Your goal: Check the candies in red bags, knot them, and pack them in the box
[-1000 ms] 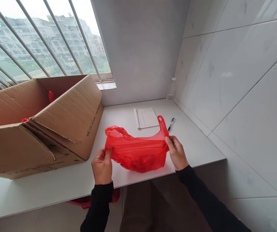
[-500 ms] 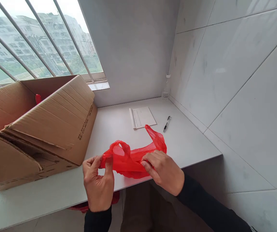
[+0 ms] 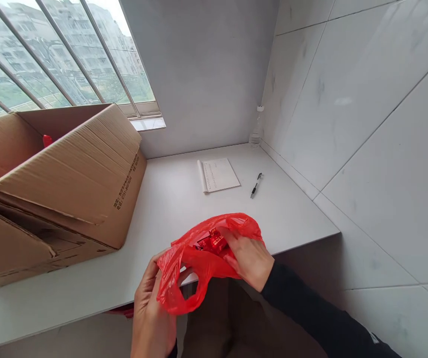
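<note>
A thin red plastic bag [image 3: 214,266] with loop handles is held over the front edge of the white table, its mouth open toward me. Small shiny red wrapped packets [image 3: 216,242] show inside; their exact kind cannot be made out. My left hand [image 3: 154,303] grips the bag's left side by a handle, some fingers hidden behind the film. At the mouth's right side, my right hand [image 3: 249,256] reaches in, fingers stretched out against the packets and thumb apart near the front rim. Its fingertips are partly hidden.
A large open cardboard box [image 3: 79,174] stands on the left of the white table [image 3: 169,209], something red inside it. Behind the bag lie an open notebook [image 3: 221,175] and a pen [image 3: 256,185]. A clear bottle [image 3: 256,130] stands in the corner by the tiled wall.
The bag's mouth has been spread wide, and the red packets now show. My right hand has moved from pinching the film into the mouth. My left hand has dropped slightly with the handle.
</note>
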A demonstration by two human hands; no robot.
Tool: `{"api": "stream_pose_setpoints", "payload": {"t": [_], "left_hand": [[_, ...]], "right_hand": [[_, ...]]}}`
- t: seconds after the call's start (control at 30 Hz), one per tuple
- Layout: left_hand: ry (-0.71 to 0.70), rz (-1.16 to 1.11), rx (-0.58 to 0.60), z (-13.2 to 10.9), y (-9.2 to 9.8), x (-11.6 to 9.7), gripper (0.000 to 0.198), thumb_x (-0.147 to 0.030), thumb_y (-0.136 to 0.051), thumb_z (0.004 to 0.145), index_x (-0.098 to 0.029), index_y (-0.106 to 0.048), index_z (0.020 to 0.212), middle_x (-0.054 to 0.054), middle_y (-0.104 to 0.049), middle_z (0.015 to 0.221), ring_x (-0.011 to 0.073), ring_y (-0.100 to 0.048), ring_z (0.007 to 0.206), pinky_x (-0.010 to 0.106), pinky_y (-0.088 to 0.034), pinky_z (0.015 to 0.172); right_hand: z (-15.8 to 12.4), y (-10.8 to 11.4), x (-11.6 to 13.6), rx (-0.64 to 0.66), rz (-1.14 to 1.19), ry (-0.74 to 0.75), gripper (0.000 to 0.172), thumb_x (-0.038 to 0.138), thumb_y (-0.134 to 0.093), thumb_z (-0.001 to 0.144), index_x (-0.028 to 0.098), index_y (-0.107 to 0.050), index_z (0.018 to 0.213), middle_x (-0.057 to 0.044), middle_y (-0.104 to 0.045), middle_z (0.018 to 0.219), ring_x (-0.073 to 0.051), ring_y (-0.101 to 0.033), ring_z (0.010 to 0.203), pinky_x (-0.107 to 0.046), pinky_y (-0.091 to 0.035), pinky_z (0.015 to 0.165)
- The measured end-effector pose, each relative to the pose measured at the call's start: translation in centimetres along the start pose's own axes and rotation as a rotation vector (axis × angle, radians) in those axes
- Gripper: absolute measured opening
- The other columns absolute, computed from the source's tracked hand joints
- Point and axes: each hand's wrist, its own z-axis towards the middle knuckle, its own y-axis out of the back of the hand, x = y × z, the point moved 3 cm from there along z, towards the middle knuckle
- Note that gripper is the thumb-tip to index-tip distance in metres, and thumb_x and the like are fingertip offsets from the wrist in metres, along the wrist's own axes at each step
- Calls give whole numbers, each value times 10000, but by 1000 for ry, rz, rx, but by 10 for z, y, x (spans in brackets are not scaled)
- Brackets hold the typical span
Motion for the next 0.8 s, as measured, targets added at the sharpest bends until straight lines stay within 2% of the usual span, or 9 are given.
{"api": "stream_pose_setpoints", "payload": {"t": [0.1, 0.2, 0.3, 0.37, 0.43, 0.5, 0.6, 0.7, 0.8], "left_hand": [[117, -99, -28, 0, 1, 1, 281, -401, -782, 666, -250, -751, 901, 68, -765, 933, 285, -711, 780, 377, -602, 609], [113, -152, -179, -2, 13, 3, 160, -418, -763, 641, -277, -710, 693, 19, -756, 771, 256, -701, 660, 351, -585, 515], [120, -172, -257, -10, 15, 1, 288, -573, -671, 757, -305, -730, 842, 15, -782, 907, 283, -735, 808, 389, -624, 606], [163, -166, -172, -17, 5, -4, 416, -633, -641, 784, -279, -716, 988, 62, -775, 1028, 323, -732, 921, 434, -635, 683], [173, -119, -51, -22, -8, -10, 432, -536, -750, 745, -266, -663, 1070, 70, -760, 1064, 322, -729, 948, 423, -634, 722], [159, -63, -4, -23, -15, -13, 508, -375, -842, 697, -285, -602, 1136, 41, -743, 1088, 288, -734, 936, 373, -631, 719], [143, -73, -55, -18, -12, -10, 628, -332, -869, 680, -301, -560, 1226, 36, -725, 1119, 271, -740, 909, 327, -625, 656], [146, -124, -84, -12, -6, -6, 691, -346, -872, 679, -291, -552, 1290, 61, -726, 1129, 286, -732, 958, 332, -628, 680], [168, -145, -107, -10, -3, -3, 671, -361, -878, 673, -282, -559, 1259, 62, -730, 1126, 284, -723, 991, 342, -629, 724]], "right_hand": [[6, -4, -1, -41, 71, 19, 574, 153, -630, 833, 259, -531, 1388, -114, -681, 1225, -268, -715, 859, -325, -477, 635], [10, -5, -4, -57, 113, 13, 286, 229, -535, 943, 251, -629, 1212, -73, -718, 1112, -263, -699, 953, -328, -497, 711], [10, -4, -6, -59, 133, 3, 275, 252, -418, 1006, 248, -627, 1185, -57, -737, 1024, -244, -697, 900, -333, -496, 717], [10, -4, -4, -35, 130, 45, 340, 213, -501, 954, 267, -581, 1280, -59, -714, 1144, -248, -684, 978, -331, -500, 746], [10, -3, -2, 1, 118, 96, 473, 177, -591, 876, 278, -549, 1337, -68, -662, 1275, -263, -653, 1081, -331, -501, 780], [10, -1, -1, 14, 116, 95, 434, 195, -587, 884, 273, -566, 1310, -63, -670, 1259, -261, -654, 1079, -329, -497, 781], [10, 5, -3, -20, 126, 23, 281, 266, -450, 988, 246, -585, 1234, -48, -722, 1110, -243, -691, 955, -332, -488, 731], [7, 11, -6, -52, 115, -41, 291, 285, -353, 1029, 200, -581, 1187, -71, -737, 1039, -254, -706, 869, -341, -469, 662], [4, 17, -7, -64, 109, -87, 306, 300, -324, 1042, 186, -592, 1136, -66, -746, 944, -250, -711, 778, -338, -444, 603]]}}
